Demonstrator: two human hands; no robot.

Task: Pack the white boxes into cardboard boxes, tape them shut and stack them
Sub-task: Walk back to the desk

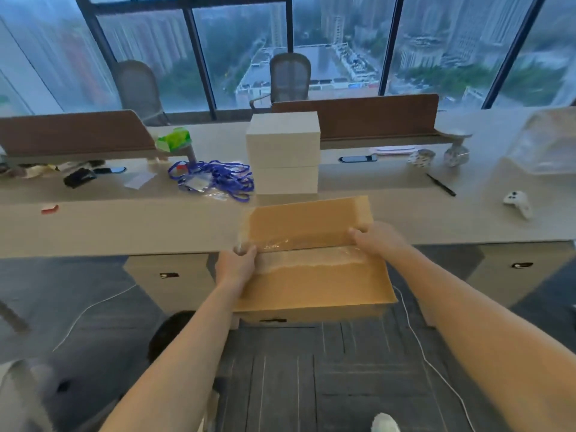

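A closed cardboard box juts over the desk's near edge, a strip of clear tape running across its top seam. My left hand grips the box's left edge at the tape's end, where a clear tape roll seems to sit in my fingers. On the right end of the tape my right hand lies, fingers over the box top. Two white boxes stand stacked on the desk right behind the cardboard box.
The long desk carries blue lanyards, a green packet, a black pen, a white game controller and a clear bin. Brown dividers and two chairs stand behind. Drawer units sit under the desk; a white cable crosses the carpet.
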